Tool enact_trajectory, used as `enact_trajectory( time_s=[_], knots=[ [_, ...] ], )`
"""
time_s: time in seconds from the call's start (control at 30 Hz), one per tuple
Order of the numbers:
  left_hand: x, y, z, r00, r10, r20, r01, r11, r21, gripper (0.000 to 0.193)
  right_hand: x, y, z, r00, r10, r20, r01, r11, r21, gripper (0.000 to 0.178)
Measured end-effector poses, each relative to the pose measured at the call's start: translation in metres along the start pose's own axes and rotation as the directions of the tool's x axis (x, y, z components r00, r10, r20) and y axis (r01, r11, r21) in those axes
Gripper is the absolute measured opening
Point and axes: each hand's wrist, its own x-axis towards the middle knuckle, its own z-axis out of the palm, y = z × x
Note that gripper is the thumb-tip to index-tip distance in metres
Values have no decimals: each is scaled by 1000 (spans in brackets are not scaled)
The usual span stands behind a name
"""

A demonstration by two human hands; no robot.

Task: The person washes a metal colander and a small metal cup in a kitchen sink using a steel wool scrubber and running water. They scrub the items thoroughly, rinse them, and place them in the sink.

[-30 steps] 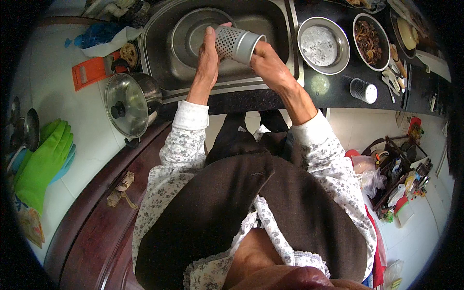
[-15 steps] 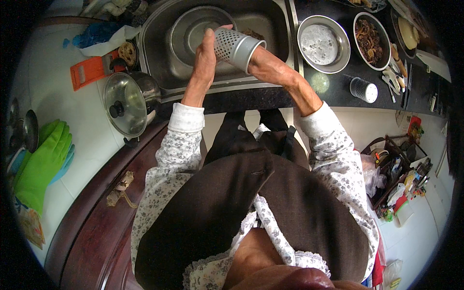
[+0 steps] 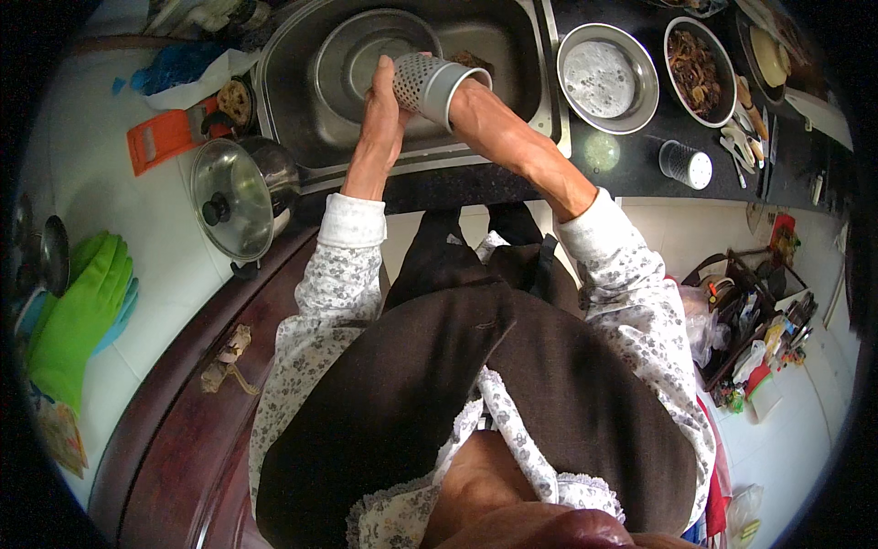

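Left hand (image 3: 380, 101) clamped on perforated cup (image 3: 430, 84) | right hand now plunged inside — grip unseen | still over sink (image 3: 512, 55)

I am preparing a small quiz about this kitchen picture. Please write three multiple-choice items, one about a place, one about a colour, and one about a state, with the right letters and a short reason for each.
1. Where is the perforated metal cup held?
A. over the sink
B. over the floor
C. over the dark counter on the right

2. What colour are the rubber gloves on the white counter?
A. red
B. green
C. black

3. How is the cup being handled?
A. it lies alone in the sink
B. one hand holds it and the other hangs down
C. the left hand grips its outside and the right hand goes into its mouth

Answers:
1 A, the cup is above the steel sink.
2 B, the gloves are bright green.
3 C, the left fingers wrap the perforated wall while the right hand disappears into the opening.
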Motion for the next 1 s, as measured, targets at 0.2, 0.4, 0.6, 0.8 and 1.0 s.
enact_trajectory(
  time_s=[0.2,0.4,0.6,0.8,1.0],
  knots=[
    [-4,-2,1,995,101,-5,-101,995,-7,59,3,1,9,983,-29,-182,46,995,94,38],
    [-5,1,-3,998,33,44,-35,999,36,59,1,16,12,975,-174,-141,185,980,70,42],
    [-5,0,-2,1000,-1,15,1,999,41,58,8,27,23,946,-248,-208,266,962,63,43],
    [-3,-3,-4,999,47,9,-47,999,-2,57,5,7,18,982,6,-191,20,990,137,42],
    [-6,0,-4,999,32,26,-33,999,30,57,5,30,19,980,-155,-121,161,986,42,41]
  ],
)
